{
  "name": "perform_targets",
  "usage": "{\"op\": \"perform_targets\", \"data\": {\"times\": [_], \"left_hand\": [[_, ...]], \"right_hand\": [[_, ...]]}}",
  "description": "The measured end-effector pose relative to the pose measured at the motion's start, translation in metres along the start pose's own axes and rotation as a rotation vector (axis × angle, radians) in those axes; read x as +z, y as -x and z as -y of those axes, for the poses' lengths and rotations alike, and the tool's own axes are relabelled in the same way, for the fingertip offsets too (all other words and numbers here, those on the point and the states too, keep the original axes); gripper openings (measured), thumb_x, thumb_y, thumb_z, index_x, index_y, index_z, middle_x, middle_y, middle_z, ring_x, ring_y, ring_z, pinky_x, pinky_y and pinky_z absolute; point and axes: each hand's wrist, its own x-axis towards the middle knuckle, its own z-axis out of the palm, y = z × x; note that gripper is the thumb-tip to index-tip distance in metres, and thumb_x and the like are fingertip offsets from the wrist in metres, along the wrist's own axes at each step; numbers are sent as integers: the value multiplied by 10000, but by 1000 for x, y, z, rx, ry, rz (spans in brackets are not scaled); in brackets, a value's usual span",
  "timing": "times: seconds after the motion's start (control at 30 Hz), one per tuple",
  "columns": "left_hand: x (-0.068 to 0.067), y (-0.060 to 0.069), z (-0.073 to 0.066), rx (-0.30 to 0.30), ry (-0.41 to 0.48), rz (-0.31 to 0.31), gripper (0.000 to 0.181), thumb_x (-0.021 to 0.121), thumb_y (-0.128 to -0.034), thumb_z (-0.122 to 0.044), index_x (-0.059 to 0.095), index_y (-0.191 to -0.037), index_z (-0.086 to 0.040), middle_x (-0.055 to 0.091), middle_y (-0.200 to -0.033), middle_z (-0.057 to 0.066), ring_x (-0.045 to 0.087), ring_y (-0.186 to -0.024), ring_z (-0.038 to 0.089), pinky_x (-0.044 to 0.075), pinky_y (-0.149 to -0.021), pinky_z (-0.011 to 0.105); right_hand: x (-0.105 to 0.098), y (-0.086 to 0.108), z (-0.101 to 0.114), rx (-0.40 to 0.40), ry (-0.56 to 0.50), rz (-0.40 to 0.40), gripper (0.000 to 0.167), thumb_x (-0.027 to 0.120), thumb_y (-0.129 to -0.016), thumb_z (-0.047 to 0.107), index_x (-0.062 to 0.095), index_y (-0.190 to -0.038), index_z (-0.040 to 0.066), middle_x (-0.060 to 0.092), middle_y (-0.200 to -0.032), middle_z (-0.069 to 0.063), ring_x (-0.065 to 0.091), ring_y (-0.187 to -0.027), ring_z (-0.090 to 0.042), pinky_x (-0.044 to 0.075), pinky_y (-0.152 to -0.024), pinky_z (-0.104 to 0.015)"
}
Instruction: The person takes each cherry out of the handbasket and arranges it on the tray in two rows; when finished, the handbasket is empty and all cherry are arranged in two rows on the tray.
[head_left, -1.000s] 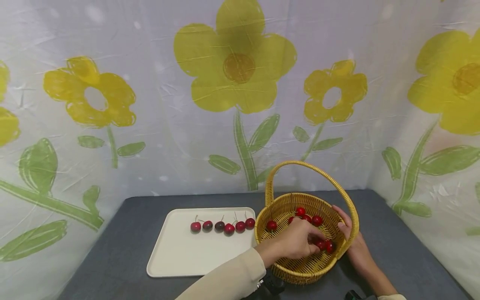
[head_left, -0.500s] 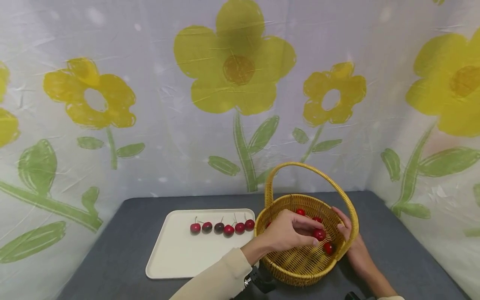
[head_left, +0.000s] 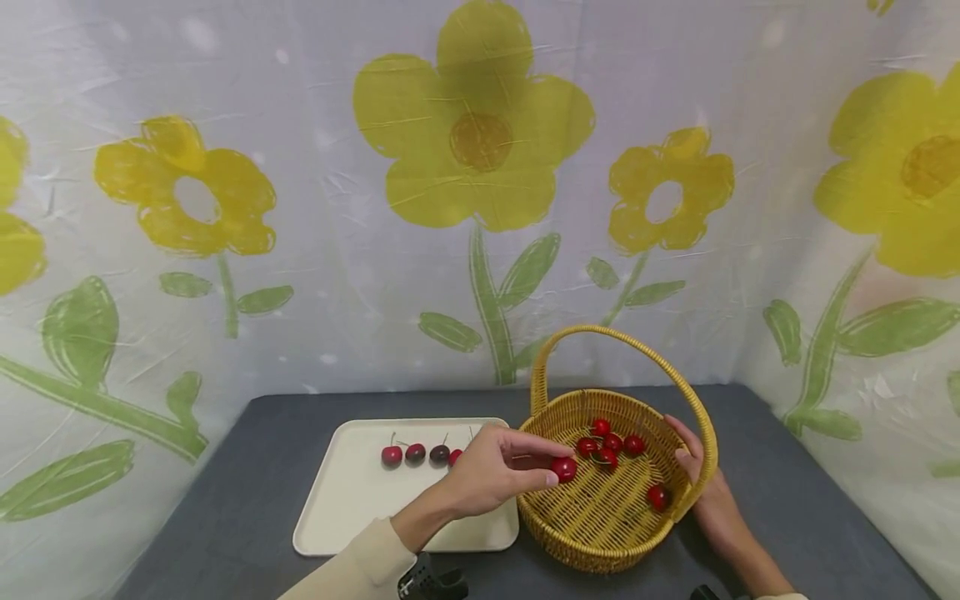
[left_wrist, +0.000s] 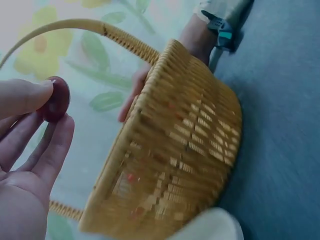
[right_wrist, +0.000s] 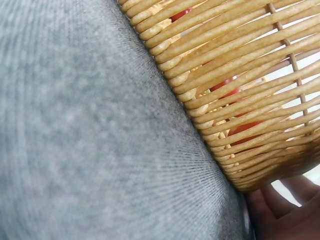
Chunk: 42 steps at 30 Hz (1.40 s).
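My left hand (head_left: 483,471) pinches a dark red cherry (head_left: 564,469) between thumb and fingertips, above the left rim of the yellow wicker basket (head_left: 600,546). In the left wrist view the pinched cherry (left_wrist: 57,100) is seen from its side, apart from the basket. Several red cherries (head_left: 609,444) lie grouped at the back of the basket, and a single cherry (head_left: 658,497) sits near its right wall. My right hand (head_left: 708,492) grips the basket's right side, beneath the handle. Several stemmed cherries (head_left: 415,453) form a row on the cream tray (head_left: 352,517); my left hand covers part of that row.
The basket's tall arched handle (head_left: 622,333) rises over its opening. The tray lies close beside the basket on the grey tabletop (head_left: 247,500). A flower-printed curtain (head_left: 337,292) stands behind and at both sides of the table.
My left hand has lifted a cherry out of the basket and moved left with it, toward the tray. My right hand stays on the basket's side.
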Motion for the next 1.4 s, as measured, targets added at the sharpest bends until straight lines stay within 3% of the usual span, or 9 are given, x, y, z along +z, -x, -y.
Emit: {"op": "perform_targets", "data": {"times": [0.1,0.37,0.43,0.6,0.67,0.77,0.93,1.2,1.4], "left_hand": [[-13,21,-5,-18,-13,-34,349,806,-991,-90,782,-1336,-37,799,-1299,122,781,-1190,286,649,-952,296],[-55,86,-6,-71,-92,-148,333,814,-983,-83,797,-1316,-66,789,-1299,152,780,-1185,291,648,-946,295],[-65,101,-6,-85,-114,-177,332,818,-981,-84,796,-1311,-55,791,-1291,159,783,-1181,254,645,-949,287],[-88,138,-2,-154,-161,-266,357,827,-975,-97,778,-1312,9,789,-1291,183,777,-1164,119,629,-947,236],[-96,151,0,-182,-181,-302,370,830,-975,-111,773,-1317,18,789,-1292,185,775,-1153,95,623,-941,217],[-105,168,4,-202,-215,-345,384,835,-974,-131,770,-1323,16,798,-1275,179,781,-1140,93,621,-930,203],[-114,187,8,-166,-223,-394,372,827,-978,-107,765,-1316,35,812,-1243,160,796,-1134,135,634,-940,237],[-126,197,7,-162,-230,-536,378,846,-955,-87,770,-1306,33,825,-1203,147,809,-1090,125,644,-912,239],[-146,205,13,-181,-296,-653,385,885,-925,-113,794,-1285,-9,839,-1163,111,812,-1042,91,649,-868,228]], "right_hand": [[0,-1,2,11,21,-7,547,326,-1221,292,271,-1750,166,531,-1557,93,583,-1312,69,525,-983,-136],[-5,-2,5,47,71,-2,569,368,-1216,329,282,-1749,150,392,-1707,-273,545,-1311,146,509,-978,-102],[-6,-1,5,49,60,-3,570,379,-1214,325,288,-1747,141,434,-1699,-218,557,-1310,140,519,-979,-108],[-8,1,2,69,22,-2,583,410,-1209,324,299,-1738,106,539,-1585,133,582,-1300,126,545,-980,-124],[-8,1,2,84,19,1,595,410,-1208,338,281,-1743,112,533,-1583,142,585,-1292,126,553,-975,-133],[-8,0,2,98,49,-6,599,392,-1210,367,247,-1761,183,487,-1671,-42,581,-1276,134,563,-958,-152],[-10,-1,1,84,122,-19,575,379,-1212,381,270,-1758,235,452,-1672,-260,585,-1250,132,590,-918,-199],[-16,-1,3,70,166,21,584,370,-1216,364,261,-1758,175,411,-1697,-272,541,-1262,168,574,-923,-176],[-16,-4,4,91,170,47,594,363,-1214,394,245,-1763,200,393,-1718,-261,494,-1272,197,542,-942,-143]]}}
